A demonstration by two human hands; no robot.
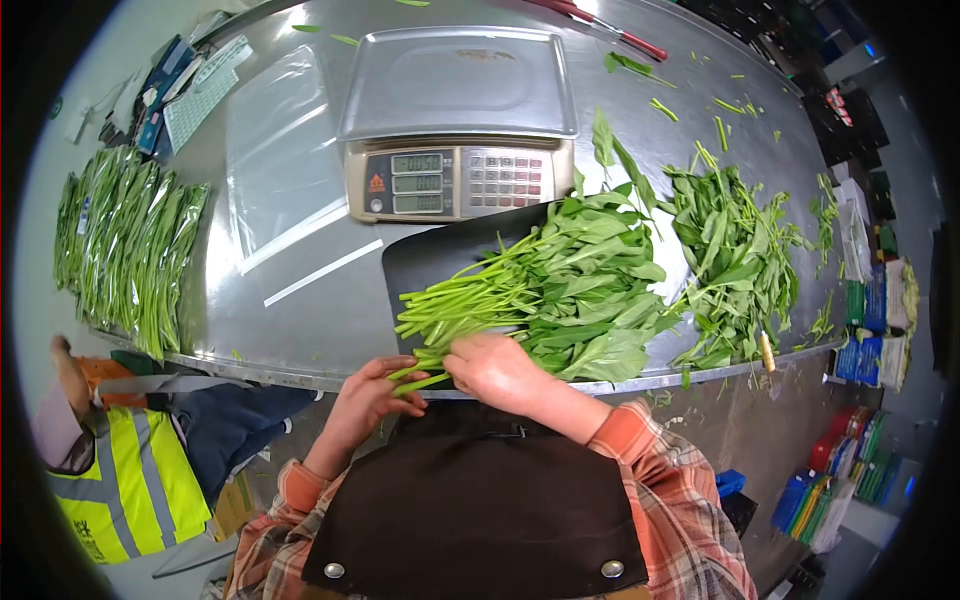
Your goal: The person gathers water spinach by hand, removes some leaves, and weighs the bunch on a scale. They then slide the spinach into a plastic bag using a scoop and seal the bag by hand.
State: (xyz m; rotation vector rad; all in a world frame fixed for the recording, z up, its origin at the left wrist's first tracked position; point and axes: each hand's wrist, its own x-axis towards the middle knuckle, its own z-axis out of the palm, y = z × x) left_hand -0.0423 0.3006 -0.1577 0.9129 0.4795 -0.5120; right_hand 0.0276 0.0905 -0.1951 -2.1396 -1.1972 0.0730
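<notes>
At the table's near edge, my left hand [369, 408] has its fingers closed around the lower ends of a few green stems [420, 382]. My right hand [495, 372] is curled over the same stems just to the right; its fingertips are partly hidden and slightly blurred. Beside both hands lies a large bunch of leafy greens [600, 290], stems to the left and leaves to the right, on a black board [415, 262]. Behind the board stands a scale [455, 180] with a bare metal tray [460, 85].
Bagged greens [130, 250] lie at the left, plastic bags [280, 150] left of the scale. Loose greens [735, 260] and a wooden-handled tool [767, 350] are at the right. Red-handled tools [640, 45] lie behind. A person in a yellow vest [125, 490] is at lower left.
</notes>
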